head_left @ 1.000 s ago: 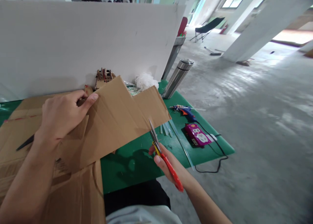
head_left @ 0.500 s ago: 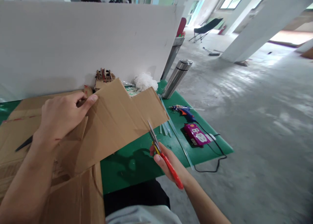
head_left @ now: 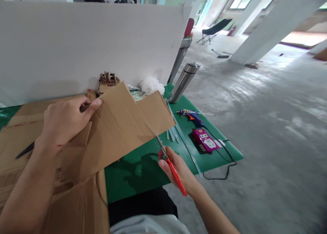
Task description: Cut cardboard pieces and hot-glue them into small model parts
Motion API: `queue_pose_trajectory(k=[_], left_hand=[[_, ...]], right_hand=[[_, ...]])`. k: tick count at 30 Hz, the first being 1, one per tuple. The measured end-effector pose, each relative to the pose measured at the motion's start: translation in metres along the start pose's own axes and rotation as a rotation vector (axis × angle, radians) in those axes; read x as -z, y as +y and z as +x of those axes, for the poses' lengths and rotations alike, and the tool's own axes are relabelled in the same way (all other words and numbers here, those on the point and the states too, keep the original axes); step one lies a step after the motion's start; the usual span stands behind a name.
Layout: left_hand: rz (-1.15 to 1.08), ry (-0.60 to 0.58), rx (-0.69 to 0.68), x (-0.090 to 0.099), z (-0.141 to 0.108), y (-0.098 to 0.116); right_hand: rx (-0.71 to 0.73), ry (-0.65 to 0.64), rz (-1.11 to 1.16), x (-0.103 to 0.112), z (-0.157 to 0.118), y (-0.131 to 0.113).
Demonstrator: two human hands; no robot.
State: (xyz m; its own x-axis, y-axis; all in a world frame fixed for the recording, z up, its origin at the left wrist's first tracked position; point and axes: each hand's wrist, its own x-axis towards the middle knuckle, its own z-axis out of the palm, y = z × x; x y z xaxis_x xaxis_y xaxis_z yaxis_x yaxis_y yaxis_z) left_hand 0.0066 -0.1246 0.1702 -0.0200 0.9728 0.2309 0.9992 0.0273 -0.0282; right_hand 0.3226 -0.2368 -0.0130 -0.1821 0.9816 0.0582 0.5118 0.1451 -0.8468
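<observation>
My left hand [head_left: 68, 120] pinches the upper left part of a brown cardboard piece [head_left: 120, 125], thumb on top and the other fingers hidden beneath. The piece has a stepped notch along its far edge and is held up over the table. In my right hand [head_left: 176, 166] is a pair of scissors [head_left: 176, 176] with red handles. Their blades meet the cardboard's near edge, toward its right end; the tips are blurred against it. Under my left forearm lie larger cardboard sheets [head_left: 87, 206], with a dark pointed blade [head_left: 25, 150] resting on them.
On the green table [head_left: 135, 176] are a blue glue gun [head_left: 192, 117], a purple power strip [head_left: 205, 140] with a black cable, clear glue sticks [head_left: 172, 134] and a leaning steel flask [head_left: 185, 82]. White stringy material [head_left: 152, 86] and a small cardboard model [head_left: 108, 80] stand by the white partition [head_left: 89, 43].
The scissors' blades have closed together at the cardboard's edge, and the red handles have shifted slightly left. My left hand and the cardboard have hardly moved.
</observation>
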Motion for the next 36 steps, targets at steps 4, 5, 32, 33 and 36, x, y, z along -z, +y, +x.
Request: queue_pose_trajectory(k=[4,5,32,33,36], left_hand=[[0.004,0.013,-0.007,-0.0008,0.0003,-0.0002],[0.004,0.016,-0.005,-0.001,0.0004,-0.0003],[0.01,0.005,-0.002,-0.0019,0.0006,0.0008],[0.012,-0.002,0.004,-0.0015,0.0007,0.001],[0.019,-0.012,0.006,-0.0008,0.0011,0.001]], right_hand=[[-0.012,0.001,0.005,-0.0005,0.0007,0.0002],[-0.016,-0.003,0.014,-0.0004,0.001,-0.0002],[-0.014,-0.026,0.071,0.0008,0.0021,-0.0029],[-0.016,-0.027,0.074,0.0011,0.0023,-0.0032],[-0.021,-0.032,0.071,0.0014,0.003,-0.0032]])
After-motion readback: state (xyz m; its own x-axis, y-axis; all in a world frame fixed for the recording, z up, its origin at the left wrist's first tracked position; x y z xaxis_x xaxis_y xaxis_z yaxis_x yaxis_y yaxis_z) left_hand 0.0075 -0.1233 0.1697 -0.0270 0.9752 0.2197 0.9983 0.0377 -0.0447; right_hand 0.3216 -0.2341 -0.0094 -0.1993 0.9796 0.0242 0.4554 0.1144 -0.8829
